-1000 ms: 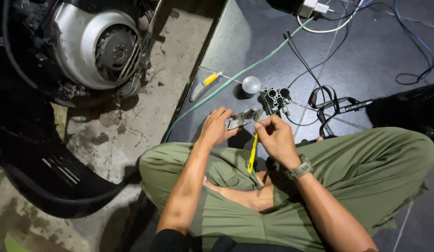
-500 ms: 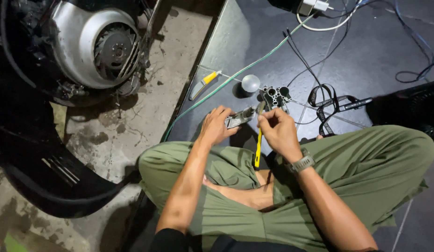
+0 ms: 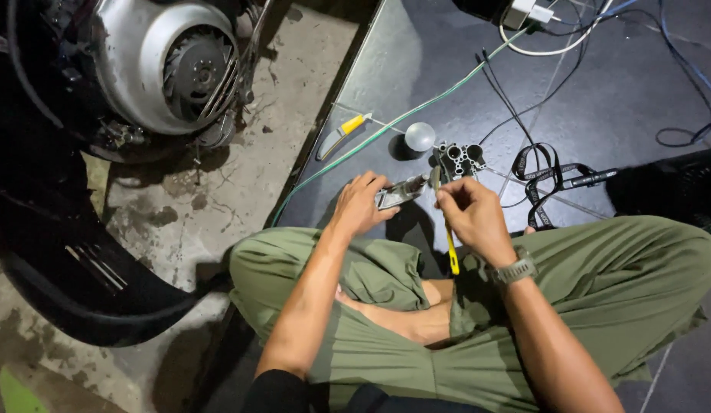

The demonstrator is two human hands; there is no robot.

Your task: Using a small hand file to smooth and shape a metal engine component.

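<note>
I sit cross-legged in green trousers on a dark floor. My left hand (image 3: 361,205) grips a small grey metal part (image 3: 397,193) held over my knees. My right hand (image 3: 469,216), with a watch on the wrist, holds a thin yellow-handled tool (image 3: 451,251); its tip meets the end of the metal part. Just beyond my hands, a grey metal block with round bores (image 3: 461,160) rests on the floor, and beside it lies a shiny round metal piece (image 3: 419,136).
A yellow-handled knife (image 3: 342,134) lies near the mat edge. A green cable (image 3: 401,118) runs diagonally across the floor. A black strap and cables (image 3: 543,180) lie at the right. A scooter's silver engine cover (image 3: 168,65) stands at upper left over stained concrete.
The yellow tool has swung from slanted to nearly upright in my right hand. Both hands have shifted slightly away from my body, toward the bored block.
</note>
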